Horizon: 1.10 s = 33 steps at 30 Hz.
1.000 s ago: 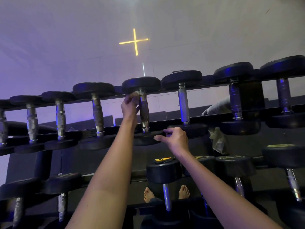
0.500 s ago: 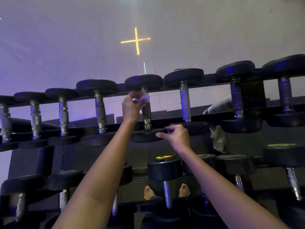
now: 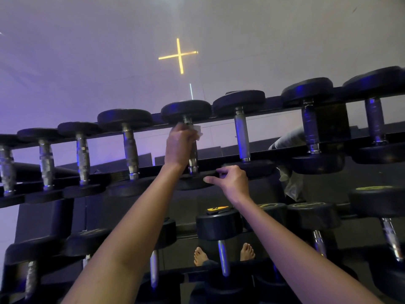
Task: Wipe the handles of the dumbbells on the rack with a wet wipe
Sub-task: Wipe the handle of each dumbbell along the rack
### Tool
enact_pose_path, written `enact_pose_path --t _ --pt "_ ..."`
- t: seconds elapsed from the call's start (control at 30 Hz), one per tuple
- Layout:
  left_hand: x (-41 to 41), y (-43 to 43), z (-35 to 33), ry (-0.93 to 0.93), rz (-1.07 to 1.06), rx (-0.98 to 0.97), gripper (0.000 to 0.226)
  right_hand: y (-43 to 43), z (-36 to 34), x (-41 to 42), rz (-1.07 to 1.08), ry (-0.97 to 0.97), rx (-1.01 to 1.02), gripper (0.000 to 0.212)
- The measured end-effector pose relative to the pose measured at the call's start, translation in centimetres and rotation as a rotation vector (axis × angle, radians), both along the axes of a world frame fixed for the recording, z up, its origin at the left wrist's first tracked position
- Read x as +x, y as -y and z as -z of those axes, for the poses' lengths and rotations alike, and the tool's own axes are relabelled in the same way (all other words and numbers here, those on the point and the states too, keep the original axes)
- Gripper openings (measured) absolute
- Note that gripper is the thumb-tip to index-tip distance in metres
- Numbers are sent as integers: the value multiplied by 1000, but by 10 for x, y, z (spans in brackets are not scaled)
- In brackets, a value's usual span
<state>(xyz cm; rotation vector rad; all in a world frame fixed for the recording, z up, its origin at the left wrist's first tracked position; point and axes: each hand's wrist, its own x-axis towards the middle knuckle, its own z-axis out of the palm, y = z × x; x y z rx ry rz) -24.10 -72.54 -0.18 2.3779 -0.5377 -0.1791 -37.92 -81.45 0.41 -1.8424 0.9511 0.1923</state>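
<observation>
Now my left hand [image 3: 179,145] reaches up, wrapped round the wipe [image 3: 197,131] and a dumbbell [image 3: 186,109] handle [image 3: 193,160] on the top rack [image 3: 149,172]. My right hand [image 3: 233,183] grips its near end.

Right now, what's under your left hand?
The left hand grips a dumbbell handle through a wet wipe; only the wipe's corner and the handle's lower end show. The rest is covered.

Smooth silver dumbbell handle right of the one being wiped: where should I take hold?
Mid-shaft of the smooth silver dumbbell handle, from the near side: it stands exposed between its black round heads, with rack rails crossing only its ends.
</observation>
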Motion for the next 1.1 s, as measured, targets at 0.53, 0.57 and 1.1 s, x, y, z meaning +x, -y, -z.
enact_pose_path --t 0.53,0.57,1.1 --pt "-13 -31 -3 -235 -120 -109 9 -15 3 -10 96 33 83 61" --pt "-18 -35 -2 -221 -86 -78 9 -16 2 -8 86 21 122 70" --pt "-2 -36 8 -101 -12 -28 12 -26 -8 0 -219 64 -113 67"
